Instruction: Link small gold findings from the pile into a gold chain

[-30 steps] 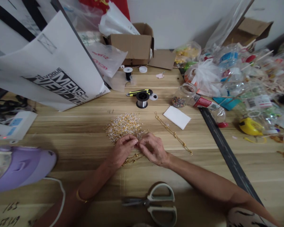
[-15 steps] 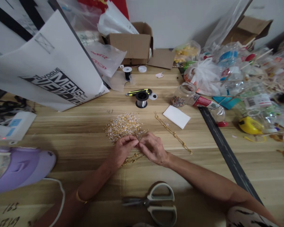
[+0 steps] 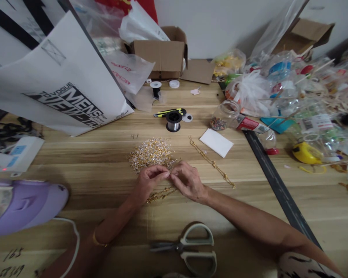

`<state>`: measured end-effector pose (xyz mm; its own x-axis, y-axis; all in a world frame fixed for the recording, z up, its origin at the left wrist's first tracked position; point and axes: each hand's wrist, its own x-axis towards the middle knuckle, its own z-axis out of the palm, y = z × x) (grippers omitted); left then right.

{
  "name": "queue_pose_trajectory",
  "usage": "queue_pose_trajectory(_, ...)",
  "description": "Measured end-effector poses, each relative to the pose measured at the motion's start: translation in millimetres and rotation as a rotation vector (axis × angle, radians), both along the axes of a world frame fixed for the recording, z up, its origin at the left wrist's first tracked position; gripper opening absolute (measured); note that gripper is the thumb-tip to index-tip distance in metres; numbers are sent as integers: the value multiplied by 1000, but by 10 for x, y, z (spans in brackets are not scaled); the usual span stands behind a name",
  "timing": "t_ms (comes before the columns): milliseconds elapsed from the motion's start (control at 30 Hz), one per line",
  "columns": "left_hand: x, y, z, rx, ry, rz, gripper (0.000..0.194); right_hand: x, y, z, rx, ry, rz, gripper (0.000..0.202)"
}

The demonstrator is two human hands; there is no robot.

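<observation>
My left hand (image 3: 150, 181) and my right hand (image 3: 189, 181) meet at the fingertips, thumb against finger in a pinch on each side. Whatever lies between them is too small to make out. Just behind the fingers spreads a heap of tiny gold and silver beads (image 3: 150, 152). A gold beaded chain (image 3: 161, 195) lies on the table below the hands, one end running up toward my right hand. Another gold chain (image 3: 214, 164) stretches out on the wood to the right. Scissors (image 3: 188, 247) with pale handles lie nearest to me.
A spool of wire (image 3: 173, 121) and a yellow cutter knife (image 3: 168, 112) are behind the beads. To the right are folded white paper (image 3: 216, 143), a jar (image 3: 226, 116) and piled plastic bottles. A white bag (image 3: 63, 85) and purple iron (image 3: 29, 206) stand left.
My left hand has shifted slightly left and its wrist has turned a little, showing more of the chain below. My right hand stays almost where it was.
</observation>
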<state>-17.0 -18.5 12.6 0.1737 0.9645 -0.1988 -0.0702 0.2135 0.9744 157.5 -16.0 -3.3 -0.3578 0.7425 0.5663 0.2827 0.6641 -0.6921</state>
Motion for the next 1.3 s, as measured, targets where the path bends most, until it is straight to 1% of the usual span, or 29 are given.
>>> queue_pose_trajectory(100, -5, 11, 17, 4, 6, -4, 9, -3, 2, 9, 2, 4, 2, 4)
queue_pose_trajectory(233, -11, 20, -22, -22, -21, 1, 10, -7, 0, 23, -5, 13, 1, 4)
queue_pose_trajectory(400, 7, 25, -62, -104, -157, 25, 15, -5, 2, 14, -20, 8, 12, 5)
queue_pose_trajectory(567, 43, 12, -30, -174, -300, 22, 18, -3, 5, 14, -8, 18, 15, 5)
queue_pose_trajectory(900, 80, -17, 26, -203, -348, 17, 20, -1, -8, 67, 47, 22, 15, 7)
queue_pose_trajectory(1100, 72, -25, -1, -197, -373, -3, 18, 0, -15, 69, 44, 13, 29, 8)
queue_pose_trajectory(1300, 51, -17, -41, -188, -366, -16, 18, 2, -6, 67, 2, 11, 43, 7)
